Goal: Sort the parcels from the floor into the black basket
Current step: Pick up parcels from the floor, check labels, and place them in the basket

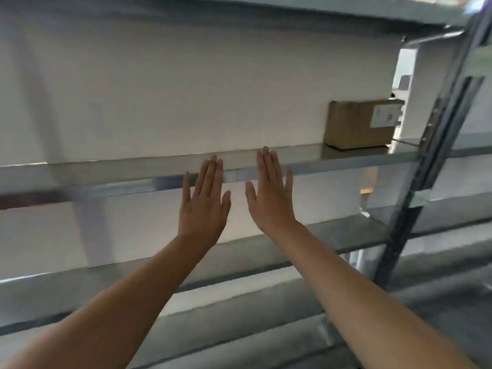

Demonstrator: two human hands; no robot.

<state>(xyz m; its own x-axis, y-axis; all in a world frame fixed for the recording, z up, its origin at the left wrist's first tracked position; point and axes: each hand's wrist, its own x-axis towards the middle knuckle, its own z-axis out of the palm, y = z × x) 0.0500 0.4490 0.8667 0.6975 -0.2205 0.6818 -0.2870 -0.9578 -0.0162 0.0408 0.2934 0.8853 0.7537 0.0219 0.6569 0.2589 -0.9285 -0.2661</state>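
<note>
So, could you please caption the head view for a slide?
Open left hand and right hand raised before metal shelving holding one cardboard box.

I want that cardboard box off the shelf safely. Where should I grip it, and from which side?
Probably its two short ends, one hand on each, coming from the open front of the shelf. The cardboard box lies flat, long face outward, a wall behind; the left hand and right hand are both open.

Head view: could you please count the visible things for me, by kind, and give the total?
Hands: 2, both open (left hand, right hand)
Cardboard box: 1, with a white label, standing on a shelf
Metal shelf rack: 1
Total: 4
</note>
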